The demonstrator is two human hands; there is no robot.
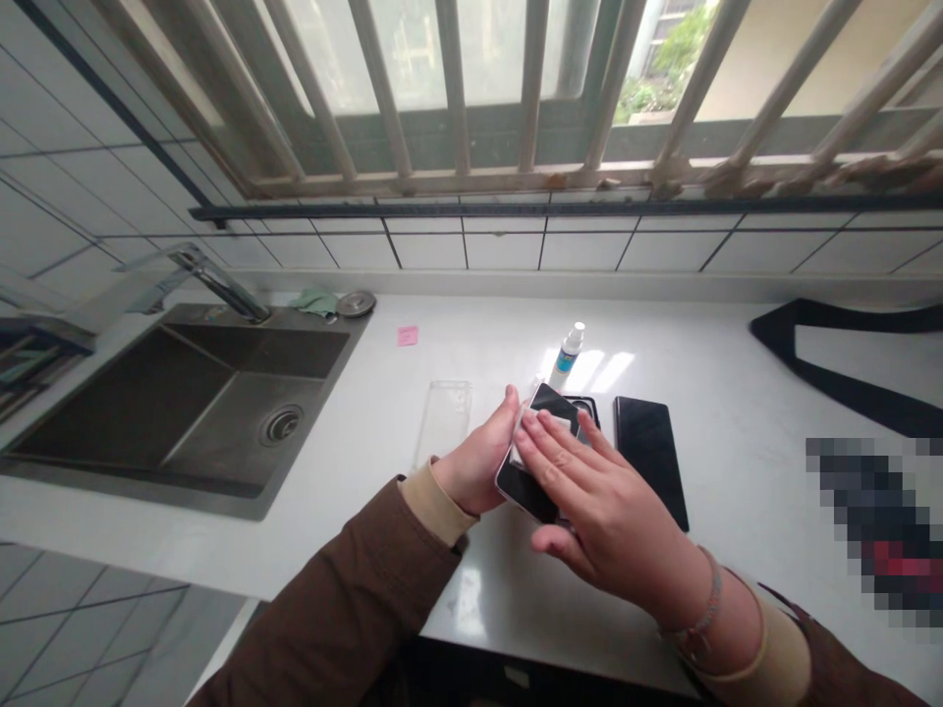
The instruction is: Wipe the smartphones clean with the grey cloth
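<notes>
My left hand (pixel 482 452) holds a smartphone (pixel 531 493) tilted above the counter, its dark screen facing up. My right hand (pixel 596 491) lies over that screen, fingers stretched out and pressing a folded white cloth (pixel 522 454) against it. The thumb of this hand stands apart from the phone. Partly hidden behind the phone is a black-rimmed item (pixel 589 405). Just past it stands a small white spray bottle (pixel 567 355) with a blue label. A black flat phone-like object (pixel 652 457) lies to the right, and a clear phone case (pixel 445 422) to the left.
On the left a steel sink (pixel 257 491) with a faucet (pixel 221 280) is set into the white counter (pixel 354 471). A green cloth (pixel 315 301), a metal drain cover (pixel 356 303) and a pink note (pixel 408 336) lie near the back. A black strap (pixel 781 339) is at right, beside a pixelated patch.
</notes>
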